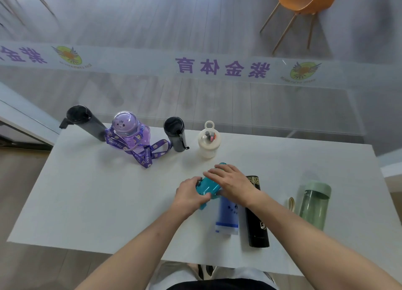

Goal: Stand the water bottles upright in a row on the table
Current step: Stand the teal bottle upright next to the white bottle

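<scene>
White worktop (87, 202) carries everything you're working with. Along its far edge four bottles stand upright in a row: a dark grey bottle (87, 122) at the far left corner, a purple bottle (128, 130) with its strap (150, 153) trailing onto the worktop, a black bottle (176, 134), and a cream bottle (208, 143).

Nearer the right edge, three still lie flat: a blue bottle (227, 218), a black flask (256, 222) touching it, and a green bottle (315, 205) set apart, with a small beige loop (291, 202) between.

Your left hand (189, 194) has its fingers closed around the blue bottle's teal cap (206, 188); your right hand (232, 181) lies over the cap, fingers spread, crossing above the flask's top.

Beyond the far edge, a glass wall with purple lettering (221, 68) shows grey flooring and an orange chair (304, 0).
</scene>
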